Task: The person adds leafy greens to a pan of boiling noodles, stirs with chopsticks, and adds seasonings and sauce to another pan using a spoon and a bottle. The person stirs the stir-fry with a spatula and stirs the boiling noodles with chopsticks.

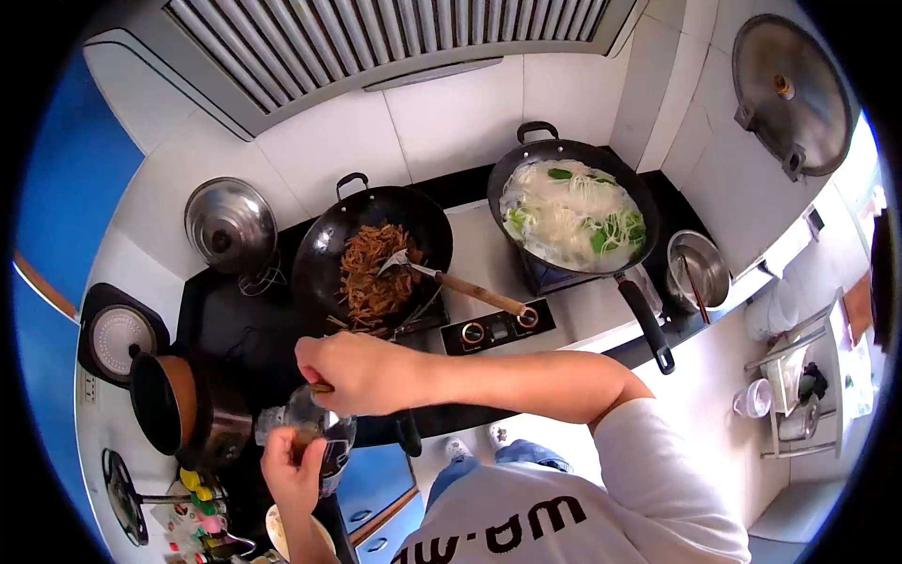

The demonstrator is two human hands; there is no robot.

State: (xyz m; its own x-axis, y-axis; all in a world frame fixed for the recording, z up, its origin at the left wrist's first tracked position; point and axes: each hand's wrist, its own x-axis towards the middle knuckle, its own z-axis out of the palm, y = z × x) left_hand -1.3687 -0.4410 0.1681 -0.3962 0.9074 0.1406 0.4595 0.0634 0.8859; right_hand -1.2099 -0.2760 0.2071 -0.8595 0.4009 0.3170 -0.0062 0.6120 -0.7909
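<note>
Counter (214, 321); black-lettered shirt (611, 498); left hand (289, 462), right hand (365, 370) at clear bottle (334, 429)

Upper centre: gap left of round black noodle-filled wok (646, 202), wooden-handled metal spatula (484, 292) slanting below; lower left: clear bottle (341, 430) in way.

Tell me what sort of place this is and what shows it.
A kitchen, probably a home one: a slatted range hood hangs over the cooktop, where one wok holds browned strips and a long-handled pan holds noodles and greens.
</note>
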